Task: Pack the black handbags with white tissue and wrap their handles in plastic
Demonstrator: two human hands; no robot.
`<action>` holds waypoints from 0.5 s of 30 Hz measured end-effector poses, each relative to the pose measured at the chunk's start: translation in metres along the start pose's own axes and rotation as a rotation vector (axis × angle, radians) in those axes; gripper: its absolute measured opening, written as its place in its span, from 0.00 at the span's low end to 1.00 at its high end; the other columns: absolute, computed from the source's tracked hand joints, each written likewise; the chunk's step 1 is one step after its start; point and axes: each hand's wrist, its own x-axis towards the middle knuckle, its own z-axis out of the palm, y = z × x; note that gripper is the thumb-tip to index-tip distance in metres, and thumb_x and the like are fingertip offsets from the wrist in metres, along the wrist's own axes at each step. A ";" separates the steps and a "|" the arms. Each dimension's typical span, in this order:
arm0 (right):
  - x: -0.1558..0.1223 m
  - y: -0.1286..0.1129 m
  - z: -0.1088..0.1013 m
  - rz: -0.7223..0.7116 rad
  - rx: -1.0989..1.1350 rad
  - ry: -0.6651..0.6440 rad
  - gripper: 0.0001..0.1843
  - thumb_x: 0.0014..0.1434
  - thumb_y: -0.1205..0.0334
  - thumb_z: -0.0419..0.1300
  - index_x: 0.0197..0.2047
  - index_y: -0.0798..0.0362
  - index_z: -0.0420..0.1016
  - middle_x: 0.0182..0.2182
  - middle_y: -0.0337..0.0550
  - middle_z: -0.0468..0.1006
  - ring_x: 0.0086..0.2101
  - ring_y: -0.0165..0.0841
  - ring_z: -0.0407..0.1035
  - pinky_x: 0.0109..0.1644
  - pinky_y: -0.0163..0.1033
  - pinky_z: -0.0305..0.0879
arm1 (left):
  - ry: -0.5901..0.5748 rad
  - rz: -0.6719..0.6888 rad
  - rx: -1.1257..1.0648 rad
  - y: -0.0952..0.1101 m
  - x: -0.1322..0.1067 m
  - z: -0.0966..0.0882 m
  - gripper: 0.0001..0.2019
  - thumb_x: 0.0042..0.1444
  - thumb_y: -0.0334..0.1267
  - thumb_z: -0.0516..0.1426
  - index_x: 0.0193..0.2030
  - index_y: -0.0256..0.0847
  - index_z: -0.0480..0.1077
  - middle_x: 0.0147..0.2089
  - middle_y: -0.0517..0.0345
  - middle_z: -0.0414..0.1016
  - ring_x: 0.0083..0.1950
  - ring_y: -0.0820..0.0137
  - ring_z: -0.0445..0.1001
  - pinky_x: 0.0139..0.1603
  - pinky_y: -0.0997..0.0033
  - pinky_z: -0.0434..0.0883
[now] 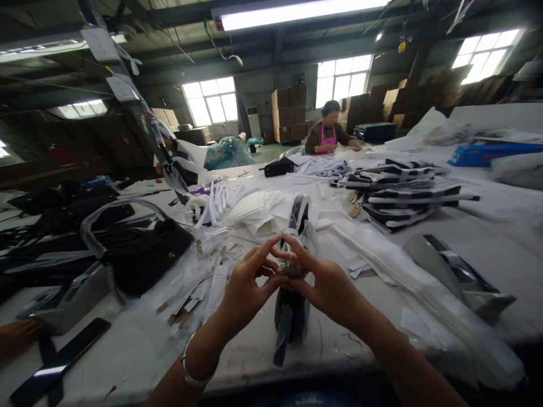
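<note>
Both my hands meet in front of me over a narrow black strap piece [292, 316] partly wrapped in clear plastic, which runs from the table edge up to a white-wrapped end [300, 212]. My left hand [246, 285] pinches at its middle with thumb and forefinger, a bracelet on the wrist. My right hand [324, 282] also pinches there, fingertips touching the left's. What exactly sits between the fingertips is too small to make out.
A black handbag [146, 257] in plastic film lies at left, with white paper scraps around it. Stacks of black-and-white flat pieces [407, 195] sit at right, a silver bag [458, 277] nearer. A person in a pink apron [328, 135] works at the far end. Another person's hand [14, 333] shows at left.
</note>
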 end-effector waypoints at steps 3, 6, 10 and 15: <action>-0.012 0.003 0.008 0.039 0.154 0.150 0.43 0.60 0.65 0.66 0.73 0.37 0.52 0.54 0.39 0.80 0.56 0.40 0.72 0.65 0.51 0.62 | 0.016 -0.205 -0.176 0.001 -0.004 0.001 0.38 0.53 0.34 0.67 0.69 0.53 0.60 0.45 0.60 0.75 0.37 0.75 0.75 0.44 0.73 0.76; -0.021 0.006 0.020 0.207 0.479 0.304 0.33 0.62 0.59 0.66 0.68 0.44 0.62 0.43 0.41 0.85 0.59 0.40 0.69 0.67 0.54 0.59 | -0.001 -0.358 -0.364 0.001 -0.006 0.001 0.37 0.52 0.35 0.69 0.68 0.49 0.63 0.37 0.63 0.73 0.37 0.76 0.74 0.43 0.76 0.74; -0.026 0.013 0.031 0.375 0.823 0.445 0.25 0.61 0.53 0.66 0.59 0.49 0.71 0.35 0.42 0.85 0.57 0.42 0.70 0.65 0.55 0.60 | 0.042 -0.465 -0.526 -0.001 -0.008 0.003 0.30 0.50 0.34 0.69 0.61 0.44 0.71 0.36 0.62 0.72 0.38 0.76 0.73 0.41 0.79 0.72; -0.030 0.019 0.029 0.341 0.568 0.468 0.23 0.60 0.53 0.66 0.57 0.49 0.73 0.32 0.40 0.83 0.53 0.42 0.73 0.64 0.54 0.60 | 0.161 -0.444 -0.447 0.009 -0.008 0.004 0.22 0.51 0.36 0.69 0.53 0.42 0.76 0.38 0.59 0.75 0.40 0.74 0.76 0.41 0.78 0.75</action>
